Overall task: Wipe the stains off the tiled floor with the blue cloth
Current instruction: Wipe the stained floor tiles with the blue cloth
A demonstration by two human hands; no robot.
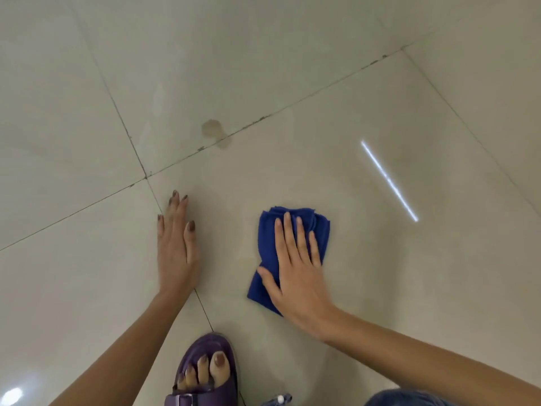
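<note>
A folded blue cloth [320,230] lies on the beige tiled floor [380,288], right of centre. My right hand [295,271] presses flat on top of it, fingers spread and pointing away from me. My left hand [175,244] rests flat on the bare floor to the left of the cloth, beside a grout line, holding nothing. A brownish stain [215,133] sits further ahead, straddling the grout line between two tiles, well beyond both hands.
My foot in a purple sandal [205,373] stands at the bottom centre, close behind the hands. A blue-jeaned knee [404,399] shows at the bottom right. A bright strip of reflected light [389,180] crosses the tile to the right.
</note>
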